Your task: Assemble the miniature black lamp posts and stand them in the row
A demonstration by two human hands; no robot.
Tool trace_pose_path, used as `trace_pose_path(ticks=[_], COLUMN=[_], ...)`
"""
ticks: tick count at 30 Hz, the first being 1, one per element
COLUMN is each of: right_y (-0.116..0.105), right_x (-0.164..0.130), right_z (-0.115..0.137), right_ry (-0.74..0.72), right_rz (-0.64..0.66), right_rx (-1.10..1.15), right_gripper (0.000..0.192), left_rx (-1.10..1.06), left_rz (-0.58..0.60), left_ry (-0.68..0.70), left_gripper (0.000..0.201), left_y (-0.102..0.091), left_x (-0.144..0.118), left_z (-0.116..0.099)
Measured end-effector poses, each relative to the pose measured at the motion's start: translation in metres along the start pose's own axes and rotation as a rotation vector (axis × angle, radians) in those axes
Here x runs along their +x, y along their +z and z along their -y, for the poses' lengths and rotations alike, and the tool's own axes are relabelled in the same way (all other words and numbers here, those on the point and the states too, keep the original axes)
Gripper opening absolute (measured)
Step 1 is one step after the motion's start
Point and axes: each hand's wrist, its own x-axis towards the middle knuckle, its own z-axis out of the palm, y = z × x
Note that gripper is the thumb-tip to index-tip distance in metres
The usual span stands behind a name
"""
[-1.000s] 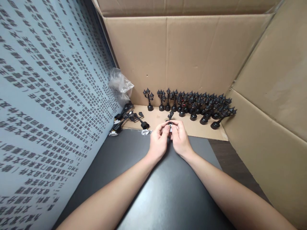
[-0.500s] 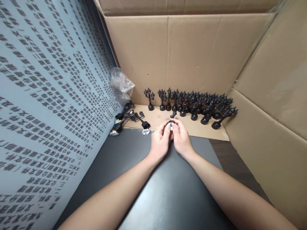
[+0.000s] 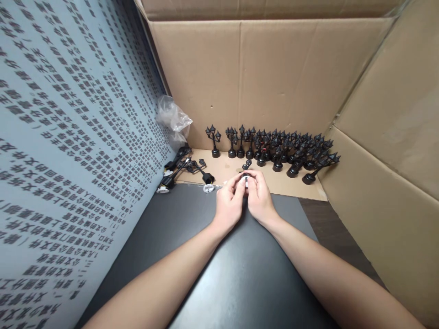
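Both hands are closed around one small black street lamp model [image 3: 247, 164], its lantern end pointing away from me. Its round base, with a white bottom cover [image 3: 246, 182], faces me. My left hand [image 3: 229, 196] grips the base from the left, thumb on the white cover. From the right, my right hand [image 3: 259, 194] wraps the same base, its thumb also against the cover. The fingers underneath are mostly hidden. To the left lies another street lamp model [image 3: 207, 177] on its side, with a loose white cover [image 3: 208, 188] by its open base.
Several finished-looking black lamp models [image 3: 277, 153] stand along the cardboard sheet [image 3: 219, 169] at the back. More lamps [image 3: 171, 176] lie at the left, below a clear plastic bag [image 3: 174, 119]. Cardboard walls [image 3: 274, 68] and a printed sheet [image 3: 85, 114] enclose the dark mat [image 3: 219, 283].
My thumbs have shifted slightly on the white cover, and the held lamp has moved a little. The other lamps stay where they were.
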Motion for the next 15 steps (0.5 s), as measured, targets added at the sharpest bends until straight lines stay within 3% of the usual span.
trace_pose_path(ticks=[10,15], right_y=[0.0013,-0.0002], right_x=[-0.0028,-0.0051], right_z=[0.0006,0.0037], right_ry=[-0.058,-0.082], right_rz=[-0.055,-0.023], right_rx=[0.018,0.022], right_gripper=[0.037,0.037], left_rx=[0.123,0.134], left_rz=[0.000,0.019], left_ry=[0.026,0.047], left_gripper=[0.050,0.055], left_y=[0.0007,0.0007], left_x=[-0.0024,-0.0040], left_z=[-0.0006,-0.0006])
